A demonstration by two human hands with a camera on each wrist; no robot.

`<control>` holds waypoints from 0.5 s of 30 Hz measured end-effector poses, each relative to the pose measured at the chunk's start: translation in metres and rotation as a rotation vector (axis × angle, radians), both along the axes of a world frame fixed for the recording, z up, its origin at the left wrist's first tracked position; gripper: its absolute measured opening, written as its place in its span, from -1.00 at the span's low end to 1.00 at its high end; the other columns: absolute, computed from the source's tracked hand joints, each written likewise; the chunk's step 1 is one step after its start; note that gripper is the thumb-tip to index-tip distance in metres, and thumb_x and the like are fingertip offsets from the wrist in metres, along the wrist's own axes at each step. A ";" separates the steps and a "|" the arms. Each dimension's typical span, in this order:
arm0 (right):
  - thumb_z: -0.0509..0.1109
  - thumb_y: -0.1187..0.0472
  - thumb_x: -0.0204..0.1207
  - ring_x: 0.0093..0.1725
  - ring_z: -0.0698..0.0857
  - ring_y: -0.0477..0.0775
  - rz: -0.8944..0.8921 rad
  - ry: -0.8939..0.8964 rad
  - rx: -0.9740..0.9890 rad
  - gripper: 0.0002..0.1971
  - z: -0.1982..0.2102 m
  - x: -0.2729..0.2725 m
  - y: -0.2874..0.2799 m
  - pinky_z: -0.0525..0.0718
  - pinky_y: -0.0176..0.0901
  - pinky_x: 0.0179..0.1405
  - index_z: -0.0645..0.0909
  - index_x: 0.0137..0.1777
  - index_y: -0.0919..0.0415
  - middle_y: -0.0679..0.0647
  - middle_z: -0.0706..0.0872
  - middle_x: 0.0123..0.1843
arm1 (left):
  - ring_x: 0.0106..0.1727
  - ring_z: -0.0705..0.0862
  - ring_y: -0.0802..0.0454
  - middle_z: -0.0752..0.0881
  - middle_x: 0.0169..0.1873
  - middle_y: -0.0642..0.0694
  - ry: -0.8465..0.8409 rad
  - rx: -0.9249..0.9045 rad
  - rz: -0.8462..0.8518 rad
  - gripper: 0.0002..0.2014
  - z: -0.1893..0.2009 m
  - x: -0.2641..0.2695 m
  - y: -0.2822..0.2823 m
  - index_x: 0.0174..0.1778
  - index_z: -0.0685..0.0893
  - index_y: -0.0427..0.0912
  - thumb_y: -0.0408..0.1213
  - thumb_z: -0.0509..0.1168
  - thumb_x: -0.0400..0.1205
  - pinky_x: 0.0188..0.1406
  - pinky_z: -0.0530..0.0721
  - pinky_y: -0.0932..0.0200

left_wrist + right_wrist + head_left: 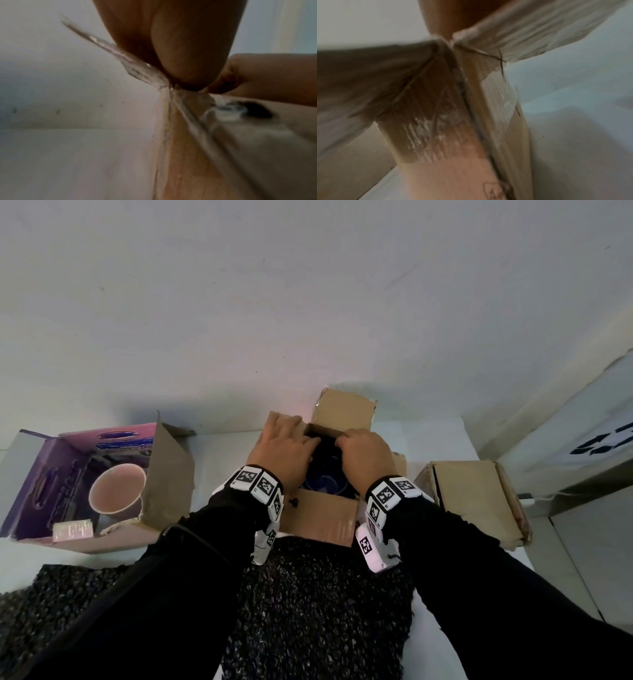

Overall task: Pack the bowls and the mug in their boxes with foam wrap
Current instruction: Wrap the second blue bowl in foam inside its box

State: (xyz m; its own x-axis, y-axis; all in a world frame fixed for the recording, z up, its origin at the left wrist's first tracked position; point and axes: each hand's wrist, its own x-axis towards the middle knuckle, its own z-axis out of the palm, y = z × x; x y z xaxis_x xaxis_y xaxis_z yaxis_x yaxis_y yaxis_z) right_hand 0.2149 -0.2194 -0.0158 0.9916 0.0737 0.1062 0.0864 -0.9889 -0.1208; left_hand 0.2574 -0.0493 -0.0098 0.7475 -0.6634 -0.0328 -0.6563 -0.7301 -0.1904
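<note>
A brown cardboard box (322, 518) stands open at the table's middle. Inside it a blue bowl (322, 486) sits in dark foam wrap. My left hand (284, 440) lies on the box's left flap (144, 73) with its fingers fairly straight, pressing it. My right hand (363, 450) covers the right flap (539, 27), and its bent fingers curl over the flap's edge into the opening. The rear flap (342, 412) stands up. A pink mug (118, 489) lies in a purple box (30, 474) at the left.
A shut brown box (476, 501) stands to the right. A dark foam wrap sheet (318, 594) lies in front of the open box, another (51, 594) at the near left. A white wall rises right behind the boxes. A small pink packet (73, 530) lies by the purple box.
</note>
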 end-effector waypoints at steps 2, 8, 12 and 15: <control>0.20 0.22 0.57 0.10 0.61 0.18 0.001 -0.012 -0.073 -0.77 -0.001 0.000 0.001 0.40 0.04 0.07 0.71 0.02 0.11 0.07 0.75 0.02 | 0.60 0.14 -0.20 0.55 0.38 0.12 -0.002 0.053 0.007 -0.58 -0.002 -0.002 -0.002 0.45 0.49 0.10 -0.09 0.06 0.66 0.47 -0.15 -0.40; 0.36 0.06 0.33 -0.05 0.56 0.16 0.037 -0.041 0.081 -0.66 0.002 -0.008 -0.005 0.48 0.06 -0.03 0.47 0.08 0.12 0.08 0.58 0.04 | 0.33 0.45 -0.19 0.64 0.16 -0.04 -0.115 -0.052 0.025 -0.70 -0.001 -0.003 -0.002 0.16 0.57 0.00 -0.04 0.26 0.53 0.35 0.20 -0.14; 0.41 0.33 0.31 -0.03 0.56 0.18 0.004 -0.063 0.044 -0.79 0.000 -0.013 -0.009 0.43 0.03 -0.04 0.56 -0.07 0.11 0.06 0.67 -0.05 | 0.30 0.48 -0.14 0.69 0.06 0.02 -0.130 -0.100 0.084 -0.83 0.002 -0.004 -0.005 0.02 0.66 0.04 -0.04 0.27 0.58 0.37 0.17 -0.14; 0.39 0.50 0.30 -0.27 0.56 0.18 -0.011 -0.147 0.076 -0.77 0.000 -0.009 -0.008 0.39 -0.05 -0.19 0.58 -0.17 0.17 0.12 0.66 -0.18 | 0.16 0.51 -0.15 0.74 -0.10 0.01 -0.169 -0.152 0.127 -0.90 0.003 -0.006 -0.007 -0.10 0.67 0.00 -0.09 0.34 0.54 0.25 0.20 -0.10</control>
